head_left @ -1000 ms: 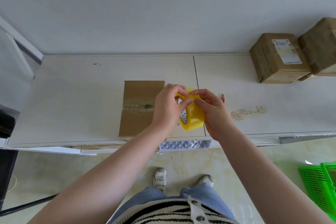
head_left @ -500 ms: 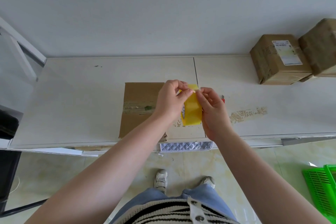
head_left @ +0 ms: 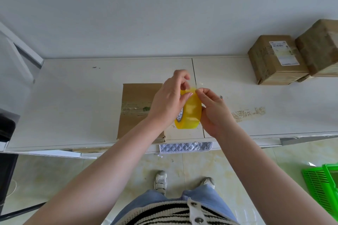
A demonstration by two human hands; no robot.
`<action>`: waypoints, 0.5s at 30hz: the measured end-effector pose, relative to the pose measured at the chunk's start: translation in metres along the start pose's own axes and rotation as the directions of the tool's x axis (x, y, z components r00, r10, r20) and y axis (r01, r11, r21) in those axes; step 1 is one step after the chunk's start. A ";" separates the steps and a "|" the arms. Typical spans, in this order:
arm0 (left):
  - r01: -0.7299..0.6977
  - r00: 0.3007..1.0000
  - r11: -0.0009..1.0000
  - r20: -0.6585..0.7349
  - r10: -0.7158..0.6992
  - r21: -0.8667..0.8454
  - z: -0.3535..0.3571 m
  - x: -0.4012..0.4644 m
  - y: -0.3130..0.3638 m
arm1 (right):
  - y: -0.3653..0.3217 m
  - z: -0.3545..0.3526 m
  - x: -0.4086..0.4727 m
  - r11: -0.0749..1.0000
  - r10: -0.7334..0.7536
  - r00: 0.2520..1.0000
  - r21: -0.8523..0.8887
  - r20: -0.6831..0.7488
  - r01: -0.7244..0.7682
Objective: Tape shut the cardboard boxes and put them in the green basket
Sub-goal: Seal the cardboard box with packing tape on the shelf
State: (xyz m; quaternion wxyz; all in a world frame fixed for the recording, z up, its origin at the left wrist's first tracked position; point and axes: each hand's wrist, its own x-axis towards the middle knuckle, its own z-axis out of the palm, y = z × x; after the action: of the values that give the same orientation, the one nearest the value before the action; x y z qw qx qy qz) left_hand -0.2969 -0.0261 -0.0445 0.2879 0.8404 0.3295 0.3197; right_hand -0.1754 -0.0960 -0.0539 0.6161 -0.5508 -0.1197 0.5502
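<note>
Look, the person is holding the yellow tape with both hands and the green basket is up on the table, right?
Not quite. The green basket sits on the floor at the right, not on the table, as the head view shows. The rest is right: the left hand and right hand both hold the yellow tape.

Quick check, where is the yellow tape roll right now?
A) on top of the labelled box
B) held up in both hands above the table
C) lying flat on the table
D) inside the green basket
B: the tape roll is gripped between the left hand and the right hand, over the near table edge beside the flat cardboard box.
</note>
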 end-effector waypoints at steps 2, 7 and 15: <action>-0.050 0.999 0.998 0.016 0.049 0.035 -0.001 -0.001 -0.002 | -0.003 -0.001 0.001 1.000 -0.012 1.000 -0.009 0.002 0.012; 0.023 1.000 1.000 0.021 -0.022 -0.018 -0.001 -0.001 -0.002 | -0.002 -0.003 -0.001 0.993 -0.062 0.998 -0.104 0.003 0.062; 0.414 0.884 0.860 -0.091 -0.458 -0.299 0.008 -0.004 0.012 | -0.004 0.006 -0.003 0.862 -0.273 0.957 -0.466 -0.098 0.198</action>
State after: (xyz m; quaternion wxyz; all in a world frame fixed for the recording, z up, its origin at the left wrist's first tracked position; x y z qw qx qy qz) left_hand -0.2887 -0.0382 -0.0428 0.4379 0.6681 0.4864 0.3539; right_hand -0.1788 -0.0944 -0.0476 0.5417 -0.7023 -0.2606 0.3813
